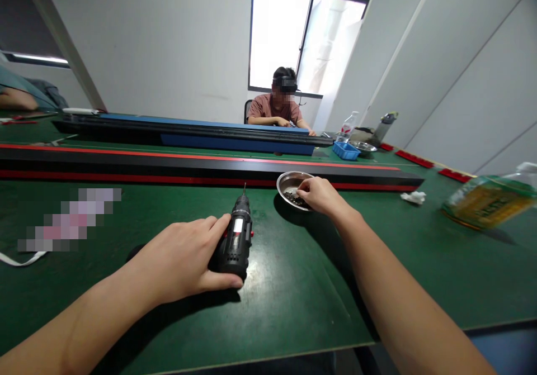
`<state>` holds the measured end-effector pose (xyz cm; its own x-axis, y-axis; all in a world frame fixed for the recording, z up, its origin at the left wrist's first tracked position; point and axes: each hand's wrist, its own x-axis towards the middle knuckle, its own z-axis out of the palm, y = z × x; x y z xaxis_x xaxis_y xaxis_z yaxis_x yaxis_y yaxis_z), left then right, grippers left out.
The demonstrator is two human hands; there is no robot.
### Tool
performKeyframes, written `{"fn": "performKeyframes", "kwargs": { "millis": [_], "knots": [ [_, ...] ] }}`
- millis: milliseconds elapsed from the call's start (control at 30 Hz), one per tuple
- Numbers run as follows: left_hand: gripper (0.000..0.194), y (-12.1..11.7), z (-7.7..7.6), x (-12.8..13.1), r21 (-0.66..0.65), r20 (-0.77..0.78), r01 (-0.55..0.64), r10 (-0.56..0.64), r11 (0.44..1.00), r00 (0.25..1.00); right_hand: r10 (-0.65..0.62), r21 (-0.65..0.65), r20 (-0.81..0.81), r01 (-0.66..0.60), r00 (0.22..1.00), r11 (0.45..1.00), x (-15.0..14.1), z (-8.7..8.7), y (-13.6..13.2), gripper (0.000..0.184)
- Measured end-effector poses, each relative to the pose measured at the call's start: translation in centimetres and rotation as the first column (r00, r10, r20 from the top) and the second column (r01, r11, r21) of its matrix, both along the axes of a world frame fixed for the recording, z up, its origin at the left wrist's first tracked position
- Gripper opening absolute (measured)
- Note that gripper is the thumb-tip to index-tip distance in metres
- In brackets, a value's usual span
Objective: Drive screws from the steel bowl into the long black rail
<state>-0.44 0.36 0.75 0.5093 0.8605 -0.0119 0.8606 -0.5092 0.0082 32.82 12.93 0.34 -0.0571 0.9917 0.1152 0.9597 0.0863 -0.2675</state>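
My left hand (184,257) is wrapped round a black cordless drill (237,243), which lies on the table with its thin bit pointing away from me. Over the right rim of a small steel bowl (282,180) reaches my right hand (321,196), fingertips pinched together inside it. Small dark pieces that look like screws (293,198) lie at the bottom of the bowl. Whatever is between those fingertips is too small to make out. Just behind the bowl and drill runs a long black bar with red edges (201,165).
A second long bar, black and blue (235,140), lies farther back, with a person (274,109) seated behind it. To the right are a crumpled tissue (414,197), a large bottle of yellow liquid (489,199) and a blue basket (346,151). A blurred-out item with a white strap (25,260) lies left.
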Motion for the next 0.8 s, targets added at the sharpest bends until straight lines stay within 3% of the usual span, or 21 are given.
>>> {"fn": "performKeyframes", "kwargs": {
  "millis": [233,600,700,800],
  "knots": [
    [0.093,0.0,-0.1,0.0,0.014,0.041,0.010,-0.011,1.000,0.999,-0.043,0.093,-0.044,0.047,0.998,0.995,0.0,-0.2,0.2,0.020],
    [0.093,0.0,0.0,0.0,0.009,0.040,0.000,-0.001,1.000,0.999,-0.065,0.132,-0.109,0.080,0.992,0.988,-0.1,-0.3,-0.1,0.014],
    [0.095,-0.1,-0.1,-0.1,0.008,0.039,-0.004,0.004,1.000,0.999,-0.049,0.188,-0.167,0.081,0.985,0.979,-0.7,-0.2,-0.1,0.011],
    [0.097,-0.3,0.0,-0.2,-0.007,0.057,-0.003,0.003,1.000,0.998,0.047,0.314,-0.265,0.040,0.963,0.949,-2.6,0.2,-0.6,0.007]
  ]
}}
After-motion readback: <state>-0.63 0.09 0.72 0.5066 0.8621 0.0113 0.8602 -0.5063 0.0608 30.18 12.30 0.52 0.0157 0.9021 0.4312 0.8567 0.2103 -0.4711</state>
